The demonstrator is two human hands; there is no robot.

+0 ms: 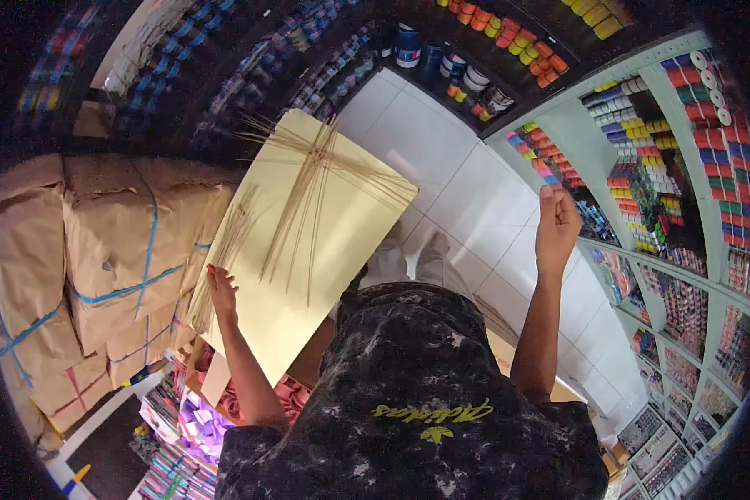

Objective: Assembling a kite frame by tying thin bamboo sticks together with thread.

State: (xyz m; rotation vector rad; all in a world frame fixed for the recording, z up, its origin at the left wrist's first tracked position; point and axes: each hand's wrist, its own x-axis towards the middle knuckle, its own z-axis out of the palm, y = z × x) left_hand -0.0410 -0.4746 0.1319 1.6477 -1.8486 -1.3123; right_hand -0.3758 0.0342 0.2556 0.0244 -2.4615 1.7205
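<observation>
My left hand is over the left edge of a pale yellow board, its fingers partly apart. Beside and beneath its fingertips lies a loose bundle of thin brown sticks. Whether the fingertips touch these sticks cannot be made out. More thin sticks lie crossed in two directions at the far end of the board, some poking past its edges. Raised above the floor on the right, my right hand has its fingers curled and pressed together. Anything pinched in it is too small to name.
Brown paper parcels tied with blue string are stacked on the left. Shelves of colourful spools stand close on the right. Dark shelves with jars line the back. White floor tiles show between. Purple packets lie at lower left.
</observation>
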